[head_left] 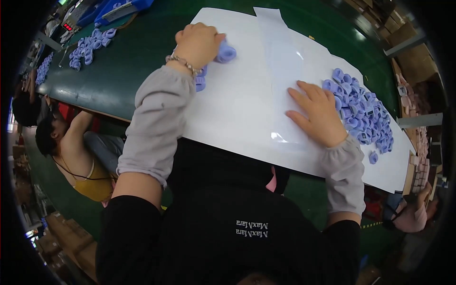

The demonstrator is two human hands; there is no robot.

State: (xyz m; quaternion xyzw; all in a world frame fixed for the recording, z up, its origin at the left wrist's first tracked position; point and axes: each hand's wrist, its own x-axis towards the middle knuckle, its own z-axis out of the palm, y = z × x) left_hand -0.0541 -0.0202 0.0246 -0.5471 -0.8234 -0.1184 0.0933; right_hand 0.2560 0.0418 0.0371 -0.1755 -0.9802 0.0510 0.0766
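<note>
Lavender plastic, small rounded hollow pieces (365, 111): main heap on the right part of a large white sheet (237, 109), which lies on a dark green tabletop (128, 57). One lavender stray piece (373, 157) sits just below the heap, apart from it.

Left hand (198, 45): at the sheet's far left portion, back uppermost, fingers curled, beaded bracelet (183, 62) at the wrist. Lavender end piece (225, 53) shows just right of its fingers; further lavender pieces (200, 81) show beside the wrist. Fingertips hidden; cannot tell whether anything is gripped.

Right hand (317, 111): palm down, fingers spread, nothing seen in its grasp; lies over the edge of a clear, glossy plastic strip (285, 71) running across the sheet, near the heap's left side. Grey fabric sleeve covers (159, 118) on both forearms.

Upper left: second lavender cluster (90, 47) on the tabletop, near blue plastic bins (123, 10).
</note>
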